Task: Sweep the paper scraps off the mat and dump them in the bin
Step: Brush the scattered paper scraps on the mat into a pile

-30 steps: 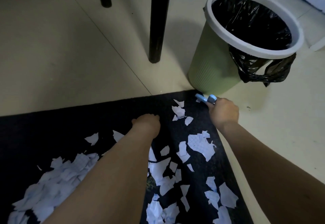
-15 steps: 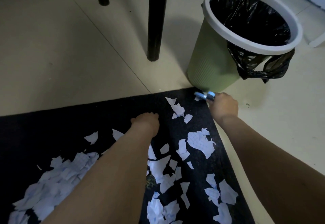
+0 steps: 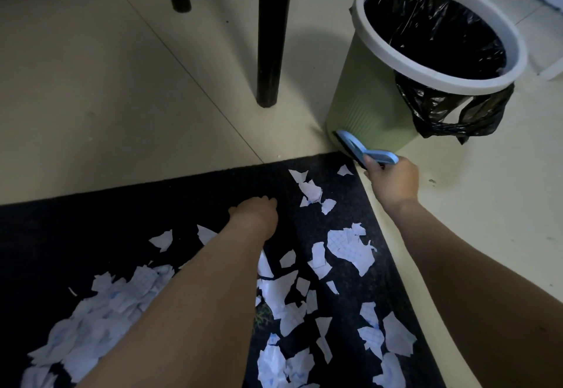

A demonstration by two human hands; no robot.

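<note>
A black mat (image 3: 91, 229) lies on the floor, strewn with several white paper scraps (image 3: 350, 247), and a thick pile of scraps (image 3: 100, 314) sits at its left. My left hand (image 3: 256, 215) rests as a fist on the mat's middle. My right hand (image 3: 393, 182) grips a small blue hand brush (image 3: 362, 148) at the mat's far right corner, with the brush head touching the foot of the green bin (image 3: 368, 107). The bin has a white rim and a black liner bag.
Two dark furniture legs (image 3: 271, 34) stand on the pale tiled floor (image 3: 91, 98) behind the mat, the nearer one just left of the bin. A white object's edge (image 3: 553, 72) shows at the far right.
My right hand has lifted the blue brush out further, so more of it shows against the bin's foot. My left fist has stayed put.
</note>
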